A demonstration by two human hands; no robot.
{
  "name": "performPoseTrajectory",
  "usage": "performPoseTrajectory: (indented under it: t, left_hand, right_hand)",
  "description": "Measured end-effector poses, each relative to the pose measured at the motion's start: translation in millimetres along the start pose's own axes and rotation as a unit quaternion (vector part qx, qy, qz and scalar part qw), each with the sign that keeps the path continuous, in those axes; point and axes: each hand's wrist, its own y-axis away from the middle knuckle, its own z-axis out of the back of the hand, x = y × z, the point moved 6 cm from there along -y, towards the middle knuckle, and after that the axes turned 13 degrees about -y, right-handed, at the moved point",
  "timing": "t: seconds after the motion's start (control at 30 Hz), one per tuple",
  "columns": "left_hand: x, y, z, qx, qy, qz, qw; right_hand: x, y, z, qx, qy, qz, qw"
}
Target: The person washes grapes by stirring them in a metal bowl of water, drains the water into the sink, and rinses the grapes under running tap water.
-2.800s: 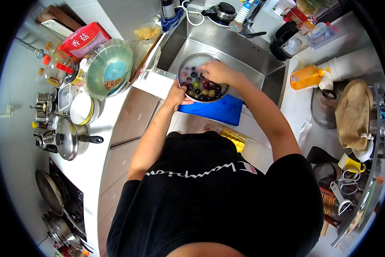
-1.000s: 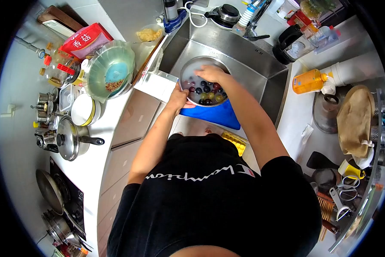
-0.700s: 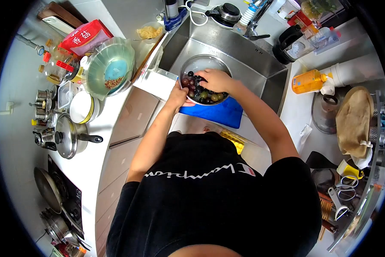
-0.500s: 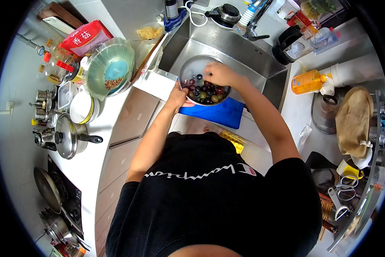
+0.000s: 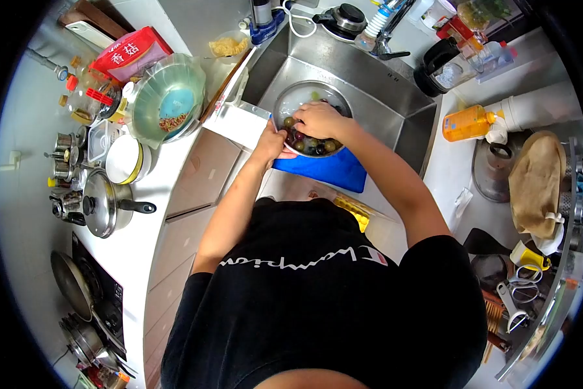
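Note:
A round metal bowl (image 5: 296, 91) of cloudy water rests tilted at the near edge of the sink (image 5: 376, 97). In it lie several dark, red and green grapes (image 5: 319, 148), mostly on the near side. My left hand (image 5: 272, 144) grips the bowl's left rim, thumb on top. My right hand (image 5: 319, 119) is down in the bowl on the grapes, fingers spread and partly bent, its fingertips hidden among them. A blue cloth (image 5: 333, 170) hangs over the sink edge below the bowl.
A green bowl (image 5: 145, 107), a lidded pot (image 5: 101, 206) and a frying pan (image 5: 71, 285) stand on the left. The faucet (image 5: 383, 45) is behind the sink. An orange bottle (image 5: 463, 124) and utensils (image 5: 513, 305) are at the right.
My right hand has come down from above the grapes and moved left and nearer, into them. The grapes have shifted about the bowl. My left hand keeps its hold on the rim.

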Motion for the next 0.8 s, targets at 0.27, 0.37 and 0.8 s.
performPoseTrajectory:
  t: [0.27,0.37,0.8]
  left_hand:
    - [1,-1,0,-0.009,-0.009,-0.001,1.000]
    - [2,-2,-1,0.007,-0.015,-0.007,1.000]
    - [6,-6,2,-0.012,-0.004,-0.010,1.000]
  right_hand:
    - [-41,12,21,-0.116,-0.089,-0.025,0.989]
    - [-63,-10,13,-0.044,-0.157,-0.147,0.976]
    - [-13,8,14,-0.013,-0.034,0.007,0.999]
